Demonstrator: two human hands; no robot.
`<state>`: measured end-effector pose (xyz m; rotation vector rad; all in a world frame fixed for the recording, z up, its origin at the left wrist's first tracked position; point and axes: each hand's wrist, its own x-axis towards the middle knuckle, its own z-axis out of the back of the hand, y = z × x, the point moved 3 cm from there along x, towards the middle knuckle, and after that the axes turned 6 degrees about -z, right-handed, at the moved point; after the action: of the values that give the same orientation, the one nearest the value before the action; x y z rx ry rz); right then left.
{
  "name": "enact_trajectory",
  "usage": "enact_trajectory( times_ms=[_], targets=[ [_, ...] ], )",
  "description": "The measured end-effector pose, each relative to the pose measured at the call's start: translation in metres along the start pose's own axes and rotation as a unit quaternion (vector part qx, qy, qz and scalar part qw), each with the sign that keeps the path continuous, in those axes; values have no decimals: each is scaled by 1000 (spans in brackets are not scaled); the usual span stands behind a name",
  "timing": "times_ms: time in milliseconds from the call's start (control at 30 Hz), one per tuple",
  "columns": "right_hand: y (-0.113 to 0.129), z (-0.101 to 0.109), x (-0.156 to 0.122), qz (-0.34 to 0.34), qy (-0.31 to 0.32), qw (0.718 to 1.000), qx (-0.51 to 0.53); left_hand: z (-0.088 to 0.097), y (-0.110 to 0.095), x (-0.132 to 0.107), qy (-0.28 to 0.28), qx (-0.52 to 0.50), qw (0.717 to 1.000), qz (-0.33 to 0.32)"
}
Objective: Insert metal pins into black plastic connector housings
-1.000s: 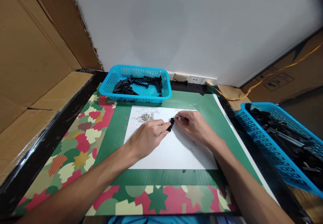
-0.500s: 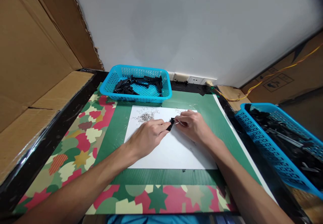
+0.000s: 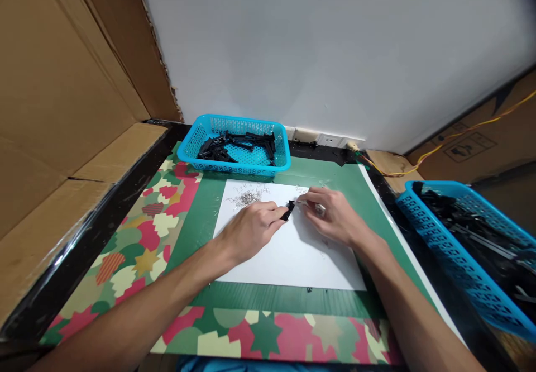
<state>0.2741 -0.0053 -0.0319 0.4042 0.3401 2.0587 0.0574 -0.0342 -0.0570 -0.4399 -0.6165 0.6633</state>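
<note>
Over the white sheet of paper (image 3: 259,266), my left hand (image 3: 256,228) is closed, its thumb and fingers pinching a small black plastic piece (image 3: 288,210) that leans up to the right. My right hand (image 3: 333,213) is pinched around a thin silvery piece (image 3: 300,201), whose tip is at the black piece's upper end. Whether they touch is too small to tell. Something pale and shiny (image 3: 320,209) shows between my right fingers. A pile of tiny metal wire pieces (image 3: 248,198) lies on the paper beyond my left hand.
A blue basket (image 3: 234,167) with black plastic pieces stands at the back. Another blue basket (image 3: 456,268), full of dark parts, is on the right. Cardboard (image 3: 62,81) walls the left side. Sockets (image 3: 329,139) and a yellow cable (image 3: 419,162) run along the wall.
The whole scene has shifted slightly right and down as the head moved. My right fingers have opened out a little, and the thin piece now sits nearer the black piece's top end.
</note>
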Motion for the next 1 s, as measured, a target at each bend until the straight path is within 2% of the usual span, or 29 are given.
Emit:
enact_trajectory(
  times_ms=[133,233,300,400,467,533,633,1000],
  targets=[
    [-10,7,1,-48,-43,994,92,0,-1,0,4,12,1000,-7],
    [-11,7,2,-81,-82,969,220,0,-1,0,7,19,1000,-10],
    [-8,1,4,-96,-101,937,320,-1,0,0,5,19,1000,-11],
    [-3,-15,8,-129,-120,873,455,-1,0,0,-4,15,1000,-11],
    [1,-25,10,-151,-128,839,506,0,-1,0,-10,9,1000,-9],
    [3,-32,12,-164,-133,819,534,0,-2,1,-12,1,1000,-4],
    [4,-36,13,-170,-136,807,549,1,-2,1,-12,-10,1000,-1],
    [1,-36,13,-183,-135,804,549,0,4,0,-31,-51,998,13]
  ],
)
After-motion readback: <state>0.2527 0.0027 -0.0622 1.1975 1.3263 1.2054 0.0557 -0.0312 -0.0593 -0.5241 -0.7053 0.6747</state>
